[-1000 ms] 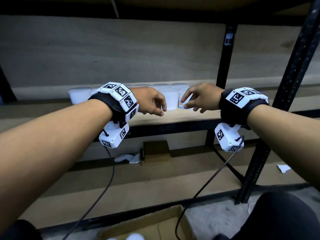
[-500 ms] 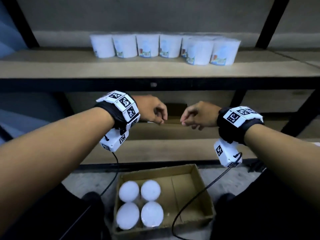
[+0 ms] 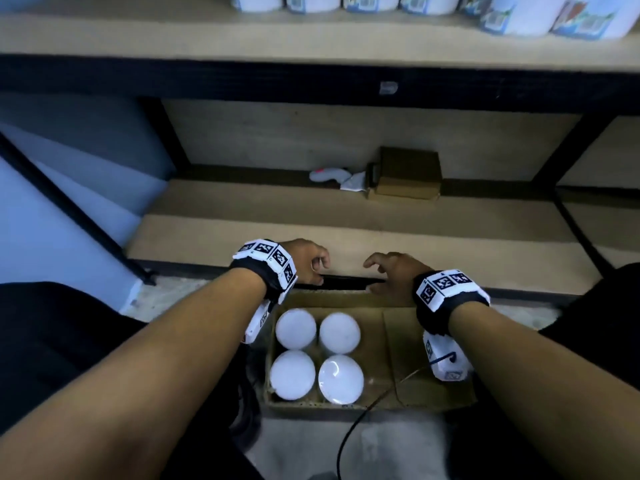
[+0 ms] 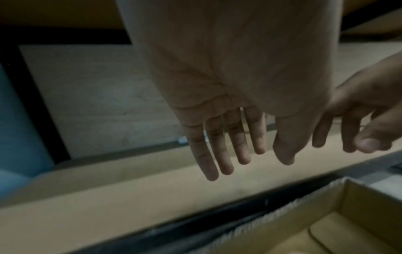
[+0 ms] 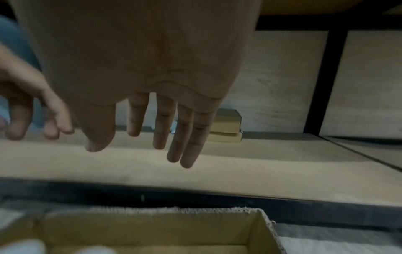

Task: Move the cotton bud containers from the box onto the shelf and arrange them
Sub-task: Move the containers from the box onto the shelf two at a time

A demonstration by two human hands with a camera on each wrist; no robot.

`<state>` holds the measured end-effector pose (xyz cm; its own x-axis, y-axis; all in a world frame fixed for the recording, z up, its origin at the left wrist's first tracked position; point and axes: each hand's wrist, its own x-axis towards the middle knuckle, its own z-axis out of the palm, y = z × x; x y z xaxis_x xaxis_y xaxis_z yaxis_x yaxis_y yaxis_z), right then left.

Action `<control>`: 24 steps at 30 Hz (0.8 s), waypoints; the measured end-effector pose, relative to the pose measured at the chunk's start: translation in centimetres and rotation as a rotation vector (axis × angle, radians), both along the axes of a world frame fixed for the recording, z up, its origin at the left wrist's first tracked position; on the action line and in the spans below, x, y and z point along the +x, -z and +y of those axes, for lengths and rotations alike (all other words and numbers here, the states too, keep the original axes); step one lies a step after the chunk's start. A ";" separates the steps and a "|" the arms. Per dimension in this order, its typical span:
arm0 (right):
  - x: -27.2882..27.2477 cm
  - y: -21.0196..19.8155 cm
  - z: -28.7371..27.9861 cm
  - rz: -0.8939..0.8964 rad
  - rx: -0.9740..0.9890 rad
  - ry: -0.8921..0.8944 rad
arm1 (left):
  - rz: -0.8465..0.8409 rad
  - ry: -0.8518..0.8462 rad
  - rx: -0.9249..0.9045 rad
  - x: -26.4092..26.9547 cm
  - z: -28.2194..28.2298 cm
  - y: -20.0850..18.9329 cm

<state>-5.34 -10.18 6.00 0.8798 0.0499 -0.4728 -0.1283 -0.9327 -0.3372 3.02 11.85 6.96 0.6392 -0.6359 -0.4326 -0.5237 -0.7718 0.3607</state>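
Several white-lidded cotton bud containers [image 3: 317, 355] stand in the left half of an open cardboard box [image 3: 412, 389] on the floor. More containers [image 3: 519, 12] line the shelf [image 3: 311, 39] at the top of the head view. My left hand [image 3: 311, 265] hovers above the box's far left corner, fingers relaxed and holding nothing. My right hand [image 3: 388, 275] hangs over the box's far rim, likewise relaxed and holding nothing. Both wrist views show straight, spread fingers [image 4: 219, 146] [image 5: 174, 128] above the lower shelf board, with the box rim [image 5: 174, 211] just below.
A small brown box [image 3: 405, 174] and a white scrap [image 3: 332, 176] lie at the back of the lower shelf [image 3: 242, 233]. Black shelf posts [image 3: 79, 216] stand at left and right. A cable [image 3: 360, 420] trails over the box's front edge. My dark-clothed knees flank the box.
Both hands came down from the upper shelf to just above the box's far rim. My view tilted down, so the box now sits in the middle and the shelf row at the top.
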 end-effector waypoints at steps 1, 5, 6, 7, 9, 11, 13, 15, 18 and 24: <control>-0.1 0.9 0.2 0.009 -0.031 -0.021 | -0.001 -0.011 0.020 -0.1 0.5 1.2; -0.4 4.6 1.7 0.060 0.014 0.037 | 0.023 -0.035 0.047 -1.3 2.2 6.2; -0.5 5.5 2.1 0.057 0.017 0.043 | 0.024 -0.041 0.032 -1.5 2.5 7.2; -0.6 6.4 2.6 0.042 0.012 0.040 | 0.032 -0.040 0.023 -1.7 2.7 8.1; -0.8 8.3 3.5 0.015 -0.002 0.051 | 0.071 -0.022 0.050 -1.8 2.9 9.4; -1.0 10.1 4.1 0.053 -0.039 0.032 | 0.074 -0.004 0.080 -2.1 3.0 10.6; -1.2 11.5 4.6 0.109 -0.056 0.021 | 0.047 -0.021 0.102 -2.6 3.2 11.9; -1.1 12.7 5.0 0.146 -0.043 0.042 | 0.057 -0.052 0.129 -3.0 3.5 13.4; -1.4 13.8 5.6 0.172 -0.029 0.078 | 0.064 -0.062 0.167 -3.5 3.8 15.2; -1.7 14.8 7.0 0.187 -0.006 0.059 | 0.025 -0.099 0.128 -4.3 3.8 17.1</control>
